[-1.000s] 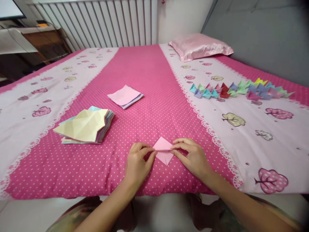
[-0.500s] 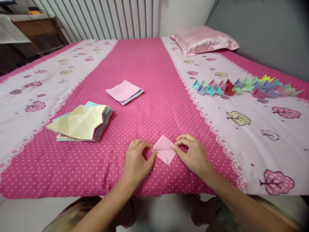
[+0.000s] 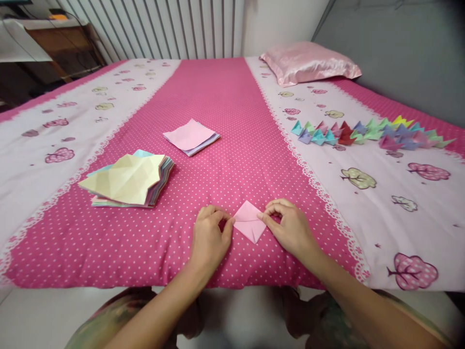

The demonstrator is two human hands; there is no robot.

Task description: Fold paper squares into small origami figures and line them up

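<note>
A small pink sheet of origami paper (image 3: 250, 224), folded into a diamond with a crease across its middle, lies near the bed's front edge. My left hand (image 3: 213, 235) pinches its left corner between thumb and forefinger. At the right corner, my right hand (image 3: 288, 225) grips the paper with thumb and fingertips. Farther off to the left sits a thick stack of creased coloured paper (image 3: 125, 179), pale yellow on top. Beyond it is a thinner stack of square paper (image 3: 191, 135), with a pink sheet uppermost.
Rows of folded paper boats (image 3: 370, 132) in several colours stand on the bed's right side. A shiny pink pillow (image 3: 310, 63) rests at the far right. The dotted pink bedspread (image 3: 218, 92) ends just in front of my knees. A radiator (image 3: 156, 29) stands behind the bed.
My left thumb and forefinger have closed together at the left corner of the pink paper. The right hand keeps its hold. The view has shifted slightly.
</note>
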